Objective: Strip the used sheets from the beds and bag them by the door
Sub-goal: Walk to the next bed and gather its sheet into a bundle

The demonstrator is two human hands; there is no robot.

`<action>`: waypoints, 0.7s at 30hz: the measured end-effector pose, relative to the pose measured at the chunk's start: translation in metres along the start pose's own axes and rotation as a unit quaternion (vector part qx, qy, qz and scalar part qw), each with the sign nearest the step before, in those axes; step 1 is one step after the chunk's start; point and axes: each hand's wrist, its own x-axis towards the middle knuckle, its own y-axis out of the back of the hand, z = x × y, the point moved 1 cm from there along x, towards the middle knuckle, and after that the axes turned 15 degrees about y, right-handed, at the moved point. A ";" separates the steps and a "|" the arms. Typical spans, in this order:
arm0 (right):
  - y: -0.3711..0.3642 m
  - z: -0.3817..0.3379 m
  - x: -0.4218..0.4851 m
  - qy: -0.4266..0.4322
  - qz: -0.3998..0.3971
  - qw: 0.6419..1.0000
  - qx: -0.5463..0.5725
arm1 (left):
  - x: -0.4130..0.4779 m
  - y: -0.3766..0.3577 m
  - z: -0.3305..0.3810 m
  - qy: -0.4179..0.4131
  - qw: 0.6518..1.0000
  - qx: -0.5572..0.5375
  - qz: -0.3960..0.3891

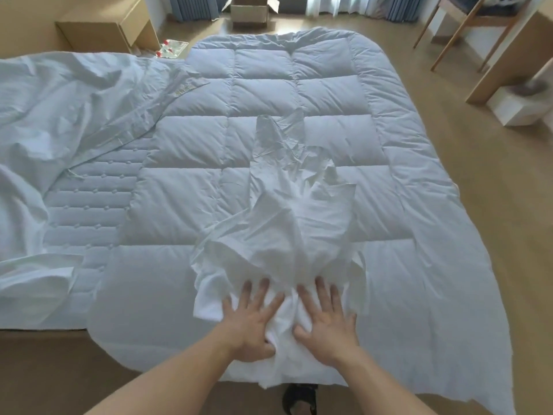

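Left grip [251, 326] and right grip [329, 322] lie flat, splayed.

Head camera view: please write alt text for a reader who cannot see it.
The left hand and right hand press on a bunched white sheet lying on a quilted duvet over the bed. A second crumpled sheet lies left; a cardboard box stands beyond.
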 end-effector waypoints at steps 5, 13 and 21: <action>0.026 0.009 0.021 0.004 -0.088 0.996 -0.025 | 0.017 0.025 0.003 0.023 0.988 0.000 -0.153; 0.150 0.002 0.115 0.057 0.272 0.960 -0.039 | 0.085 0.160 0.019 0.112 0.970 -0.140 0.164; 0.197 0.088 0.240 -0.111 0.145 0.982 0.044 | 0.209 0.211 -0.008 0.215 0.920 -0.276 0.174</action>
